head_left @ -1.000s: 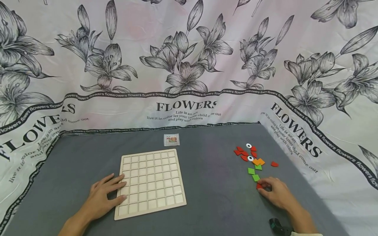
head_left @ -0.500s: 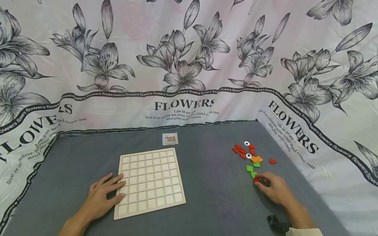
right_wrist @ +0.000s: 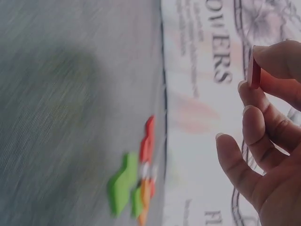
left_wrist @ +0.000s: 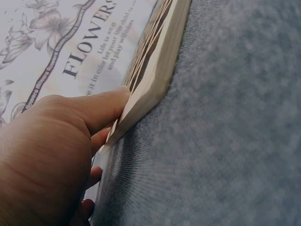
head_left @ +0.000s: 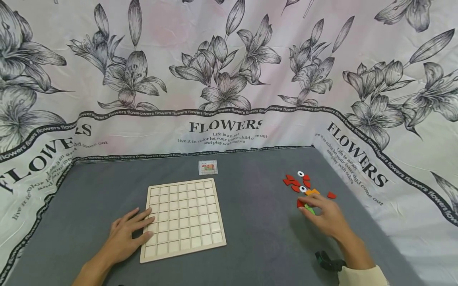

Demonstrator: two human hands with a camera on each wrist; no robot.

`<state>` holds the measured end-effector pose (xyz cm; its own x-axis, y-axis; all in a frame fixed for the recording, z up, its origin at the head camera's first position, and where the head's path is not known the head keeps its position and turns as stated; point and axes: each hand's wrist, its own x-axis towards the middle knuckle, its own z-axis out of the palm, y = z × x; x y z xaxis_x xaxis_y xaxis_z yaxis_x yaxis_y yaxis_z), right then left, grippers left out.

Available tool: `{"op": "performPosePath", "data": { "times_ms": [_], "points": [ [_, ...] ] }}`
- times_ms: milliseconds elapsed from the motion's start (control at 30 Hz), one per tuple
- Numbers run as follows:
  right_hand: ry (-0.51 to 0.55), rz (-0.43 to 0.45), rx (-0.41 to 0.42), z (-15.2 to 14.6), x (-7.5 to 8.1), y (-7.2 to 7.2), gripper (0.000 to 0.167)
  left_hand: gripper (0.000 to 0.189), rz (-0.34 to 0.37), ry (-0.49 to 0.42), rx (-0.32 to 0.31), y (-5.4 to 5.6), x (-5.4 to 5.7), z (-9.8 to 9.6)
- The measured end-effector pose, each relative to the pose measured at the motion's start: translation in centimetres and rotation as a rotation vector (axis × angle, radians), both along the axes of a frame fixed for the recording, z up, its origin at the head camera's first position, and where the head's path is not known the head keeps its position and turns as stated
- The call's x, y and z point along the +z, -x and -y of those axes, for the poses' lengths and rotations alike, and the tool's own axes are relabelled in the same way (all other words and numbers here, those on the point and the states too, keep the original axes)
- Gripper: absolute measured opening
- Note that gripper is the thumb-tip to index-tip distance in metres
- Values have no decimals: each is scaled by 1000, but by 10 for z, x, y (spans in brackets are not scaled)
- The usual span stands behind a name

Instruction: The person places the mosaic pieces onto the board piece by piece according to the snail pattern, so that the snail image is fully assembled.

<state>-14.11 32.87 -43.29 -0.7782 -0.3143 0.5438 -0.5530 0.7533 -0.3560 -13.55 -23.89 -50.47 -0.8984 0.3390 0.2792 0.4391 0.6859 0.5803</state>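
A pale wooden grid board [head_left: 184, 216] lies flat, and my left hand [head_left: 123, 238] rests on its left edge with fingers spread. In the left wrist view the thumb [left_wrist: 106, 108] lies along the board's rim. My right hand [head_left: 327, 216] pinches a red tile [head_left: 300, 203] between thumb and fingertips. Seen edge-on in the right wrist view, that red tile [right_wrist: 254, 70] is thin and held above the table. Green tiles [head_left: 310, 210] lie below the right hand, partly hidden by it. An orange tile [head_left: 312, 192] shows just beyond the fingers.
Several red tiles [head_left: 295, 188] and white rings [head_left: 300, 174] are grouped at the table's right. A lone red tile [head_left: 331, 195] lies apart from them. Near the back sits a small printed picture card [head_left: 208, 167]. Flowered cloth [head_left: 225, 135] encloses the grey table's far side and flanks.
My right hand has lifted the red tile from beside the green tiles and moved it slightly left and away from me. The left hand stays on the board.
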Motion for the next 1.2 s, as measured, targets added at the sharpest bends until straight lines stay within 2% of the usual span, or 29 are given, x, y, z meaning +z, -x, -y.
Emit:
{"op": "performPosePath", "data": {
  "times_ms": [233,367,433,567,833,1100,1200],
  "points": [
    [75,-55,153,37,10,16,35,43,16,-7,6,-3,0,3],
    [124,-44,255,59,10,29,27,44,31,-6,14,-3,1,4],
    [152,-32,290,69,8,34,28,44,34,-2,14,-2,1,4],
    [166,-37,312,88,3,41,37,45,42,0,5,-1,-1,2],
    [113,-17,298,129,3,54,30,45,31,-3,-7,3,-5,0],
    [91,-34,387,174,-5,68,33,45,45,-9,-3,4,-3,2],
    [75,-23,393,188,-11,73,31,45,50,-10,-2,3,-1,3]
  ]
}}
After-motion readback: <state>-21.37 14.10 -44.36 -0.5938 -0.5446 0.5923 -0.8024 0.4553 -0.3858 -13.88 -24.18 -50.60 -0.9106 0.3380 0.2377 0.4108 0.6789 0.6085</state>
